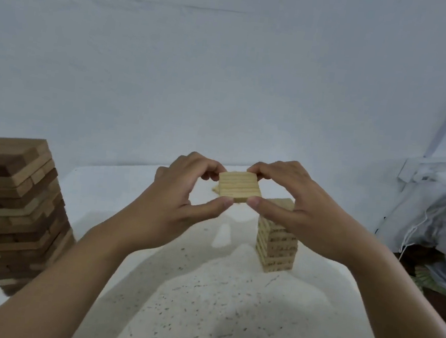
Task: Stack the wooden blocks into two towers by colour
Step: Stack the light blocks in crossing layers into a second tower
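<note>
Pale wooden blocks [240, 186], pressed into one flat layer, are clamped edgewise by the fingers [218, 204] of left hand [182, 200] and right hand [295, 204], at 11 o'clock above the pale block tower [277, 246] on the white speckled desk [203, 290]. Layer is best kept level, squared over the tower top, and lowered gently.

Pale and brown blocks
Pale blocks [240, 186] striped with seams; brown tower [11, 210] mixed dark and tan; counter [202, 304] white, dark-speckled.
</note>
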